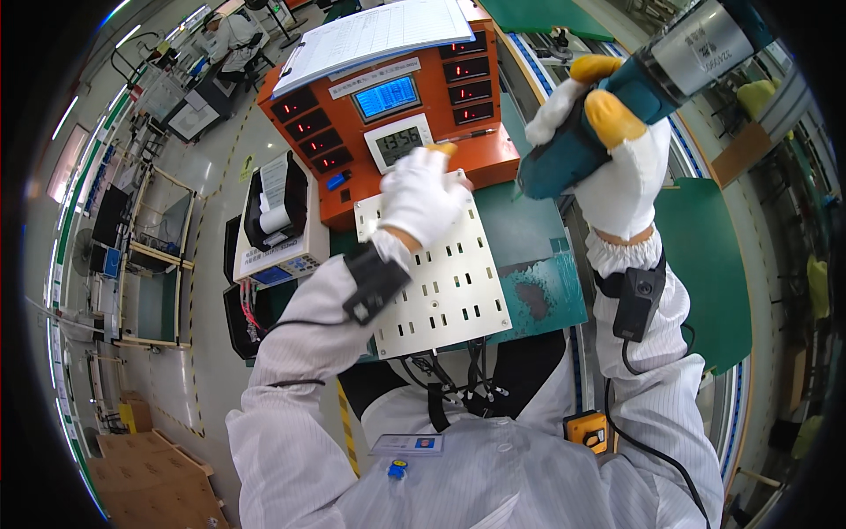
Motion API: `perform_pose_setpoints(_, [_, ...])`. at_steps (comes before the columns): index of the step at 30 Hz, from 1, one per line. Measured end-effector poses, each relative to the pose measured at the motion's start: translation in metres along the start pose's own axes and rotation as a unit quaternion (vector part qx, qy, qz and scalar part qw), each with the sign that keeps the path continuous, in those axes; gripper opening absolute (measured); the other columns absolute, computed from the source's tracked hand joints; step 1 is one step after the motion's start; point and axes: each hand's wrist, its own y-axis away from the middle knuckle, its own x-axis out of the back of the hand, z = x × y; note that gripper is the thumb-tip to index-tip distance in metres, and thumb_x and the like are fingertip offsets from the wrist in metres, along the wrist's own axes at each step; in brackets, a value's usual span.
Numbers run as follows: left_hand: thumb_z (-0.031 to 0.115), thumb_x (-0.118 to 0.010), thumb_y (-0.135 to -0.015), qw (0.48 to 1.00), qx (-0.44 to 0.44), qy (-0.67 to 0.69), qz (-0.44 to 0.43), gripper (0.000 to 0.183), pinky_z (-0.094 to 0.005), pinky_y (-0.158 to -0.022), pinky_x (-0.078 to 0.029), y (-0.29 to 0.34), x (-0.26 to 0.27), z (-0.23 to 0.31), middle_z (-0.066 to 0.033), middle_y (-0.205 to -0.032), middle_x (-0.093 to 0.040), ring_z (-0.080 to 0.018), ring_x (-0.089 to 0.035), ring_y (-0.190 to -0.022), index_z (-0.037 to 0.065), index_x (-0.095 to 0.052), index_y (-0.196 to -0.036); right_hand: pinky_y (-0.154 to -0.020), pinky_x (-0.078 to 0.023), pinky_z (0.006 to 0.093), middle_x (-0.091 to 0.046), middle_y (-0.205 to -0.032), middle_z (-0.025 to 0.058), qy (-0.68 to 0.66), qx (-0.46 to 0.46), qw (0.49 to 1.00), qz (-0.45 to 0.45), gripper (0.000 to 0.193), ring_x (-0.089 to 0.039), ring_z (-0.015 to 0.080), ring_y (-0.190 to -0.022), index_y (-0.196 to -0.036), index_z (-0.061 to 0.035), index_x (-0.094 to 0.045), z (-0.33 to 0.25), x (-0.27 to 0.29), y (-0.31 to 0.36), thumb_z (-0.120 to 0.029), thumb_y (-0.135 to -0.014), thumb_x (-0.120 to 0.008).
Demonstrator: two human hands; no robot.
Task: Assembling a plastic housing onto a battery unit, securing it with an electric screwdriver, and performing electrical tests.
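Observation:
My right hand, in a white glove with yellow fingertips, is closed around the handle of a teal cordless power drill. The tool is raised at the right, its body slanting up to the far right. At the far edge of a white slotted metal plate is my left hand, gloved the same way. Motion smears its fingers, and most are hidden behind the back of the hand, so its grip is unclear. The plate lies in front of me, just before an orange instrument box.
A small digital clock, a blue display and a clipboard with paper are on the orange box. To the left stands a white meter device. Cables hang below the plate. A person sits far back left.

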Motion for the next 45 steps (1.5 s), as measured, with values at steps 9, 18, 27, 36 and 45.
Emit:
perform_pose_setpoints(9, [0.03,-0.064,-0.079,0.837,-0.289,0.037,-0.462,0.032,-0.0414,-0.083,-0.053,0.037,-0.008,0.121,-0.0147,-0.102,-0.07,-0.0332,-0.068,-0.095,0.005,-0.072,-0.096,-0.06,-0.056,0.0348,-0.065,-0.076,0.013,0.038,-0.007,0.998,0.048,0.022,-0.065,0.0229,-0.063,-0.103,0.0007,-0.057,0.063,-0.037,-0.048,-0.013,-0.087,-0.064])
perform_pose_setpoints(18, [0.04,-0.055,-0.088,0.903,-0.225,0.2,-0.308,0.04,-0.039,-0.087,-0.054,0.038,-0.066,0.114,-0.0176,-0.108,-0.069,-0.0361,-0.067,-0.1,0.009,-0.071,-0.107,-0.064,-0.058,0.0358,-0.066,-0.076,0.0124,0.096,-0.017,0.993,0.06,0.025,-0.066,0.0229,-0.065,-0.105,0.0004,-0.057,0.102,-0.03,-0.049,-0.017,-0.088,-0.064])
perform_pose_setpoints(27, [0.044,-0.057,-0.086,0.88,-0.228,0.288,-0.3,0.041,-0.0387,-0.089,-0.054,0.041,-0.112,0.115,-0.0156,-0.113,-0.069,-0.034,-0.067,-0.102,0.014,-0.073,-0.108,-0.065,-0.057,0.0362,-0.066,-0.077,0.0125,0.095,-0.055,0.993,0.03,0.027,-0.066,0.0232,-0.066,-0.105,0.0003,-0.057,0.109,-0.032,-0.053,-0.016,-0.085,-0.065])
perform_pose_setpoints(36, [0.044,-0.057,-0.086,0.899,-0.226,0.197,-0.318,0.037,-0.0384,-0.086,-0.054,0.039,-0.097,0.11,-0.0136,-0.112,-0.07,-0.0331,-0.067,-0.102,0.016,-0.074,-0.103,-0.069,-0.058,0.0348,-0.067,-0.082,0.0106,0.07,-0.109,0.991,-0.035,0.023,-0.067,0.0207,-0.072,-0.101,-0.0016,-0.06,0.112,-0.035,-0.059,-0.018,-0.087,-0.067])
perform_pose_setpoints(45, [0.03,-0.034,-0.105,0.507,0.085,0.692,-0.506,0.039,-0.0313,-0.102,-0.047,0.04,-0.147,0.122,-0.0102,-0.134,-0.054,-0.0217,-0.055,-0.122,0.012,-0.045,-0.139,-0.069,-0.057,0.036,-0.066,-0.084,0.012,0.115,-0.107,0.987,-0.04,0.026,-0.066,0.0233,-0.073,-0.104,-0.0014,-0.057,0.111,-0.04,-0.056,-0.019,-0.087,-0.066])
